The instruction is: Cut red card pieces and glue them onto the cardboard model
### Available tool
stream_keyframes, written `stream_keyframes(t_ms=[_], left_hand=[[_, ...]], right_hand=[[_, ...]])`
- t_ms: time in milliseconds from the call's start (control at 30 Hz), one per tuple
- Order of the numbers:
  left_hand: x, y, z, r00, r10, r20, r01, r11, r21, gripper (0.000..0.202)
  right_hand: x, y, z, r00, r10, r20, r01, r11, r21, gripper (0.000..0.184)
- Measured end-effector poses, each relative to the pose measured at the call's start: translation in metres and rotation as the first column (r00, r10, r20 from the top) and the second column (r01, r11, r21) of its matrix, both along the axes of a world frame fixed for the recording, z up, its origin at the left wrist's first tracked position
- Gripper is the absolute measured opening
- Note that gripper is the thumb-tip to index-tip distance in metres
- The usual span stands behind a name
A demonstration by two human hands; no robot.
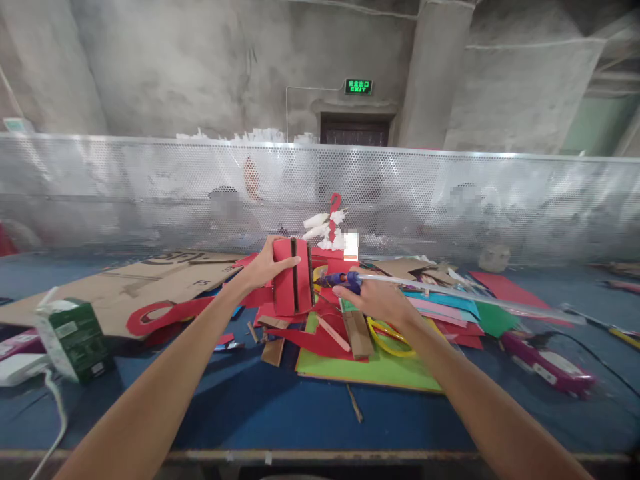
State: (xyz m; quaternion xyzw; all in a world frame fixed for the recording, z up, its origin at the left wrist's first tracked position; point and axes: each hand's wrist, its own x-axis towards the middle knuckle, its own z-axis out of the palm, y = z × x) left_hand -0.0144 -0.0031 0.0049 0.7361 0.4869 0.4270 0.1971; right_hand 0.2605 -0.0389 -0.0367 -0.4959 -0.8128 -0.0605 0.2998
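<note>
My left hand grips a red cardboard box shape with dark vertical slots, holding it upright above the table. My right hand is closed around a blue glue gun with a long clear glue stick running out to the right. The gun's nozzle points at the red box's right side, close to it. Beneath both hands lie red, green and brown paper and cardboard scraps.
The blue table carries a large brown cardboard sheet, a green carton, a green paper sheet, yellow scissors and a purple packet. A perforated metal screen runs behind, with people beyond it.
</note>
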Motion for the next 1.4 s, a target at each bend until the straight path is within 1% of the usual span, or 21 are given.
stream_keyframes(t_ms=[67,200,400,500,600,733,967,1167,1300,1400], left_hand=[[0.002,-0.002,0.001,1.0,-0.006,-0.02,0.005,1.0,-0.02,0.063],[0.006,-0.007,0.002,0.998,-0.044,-0.048,0.042,0.998,-0.036,0.064],[0.008,-0.004,0.0,0.986,-0.139,-0.095,0.135,0.99,-0.043,0.063],[0.006,0.0,-0.002,0.976,-0.178,-0.124,0.177,0.984,-0.024,0.063],[0.005,0.002,-0.003,0.97,-0.198,-0.137,0.195,0.98,-0.037,0.063],[0.005,0.001,-0.003,0.963,-0.213,-0.163,0.208,0.977,-0.049,0.065],[0.004,0.002,-0.004,0.961,-0.215,-0.174,0.208,0.977,-0.055,0.065],[0.002,0.002,-0.005,0.974,-0.184,-0.13,0.179,0.983,-0.051,0.065],[0.0,0.004,-0.005,0.982,-0.157,-0.106,0.153,0.987,-0.044,0.064],[-0.001,0.005,-0.004,0.989,-0.113,-0.093,0.109,0.993,-0.042,0.064]], right_hand=[[0.002,0.003,-0.001,0.999,0.002,-0.05,0.0,0.999,0.037,0.039],[0.005,0.009,-0.002,0.985,0.043,-0.166,-0.027,0.995,0.097,0.04],[0.007,0.013,-0.003,0.969,0.066,-0.237,-0.031,0.988,0.15,0.042],[0.008,0.015,-0.003,0.963,0.039,-0.268,0.006,0.986,0.165,0.039],[0.01,0.017,-0.004,0.955,-0.002,-0.297,0.053,0.985,0.164,0.033],[0.011,0.018,-0.005,0.954,-0.008,-0.3,0.06,0.985,0.163,0.032],[0.01,0.019,-0.004,0.953,0.005,-0.303,0.051,0.983,0.177,0.041],[0.007,0.016,-0.002,0.962,0.007,-0.273,0.035,0.988,0.151,0.035],[0.006,0.011,0.0,0.975,0.023,-0.223,-0.002,0.996,0.094,0.039],[0.005,0.006,0.002,0.986,-0.035,-0.162,0.036,0.999,0.004,0.042]])
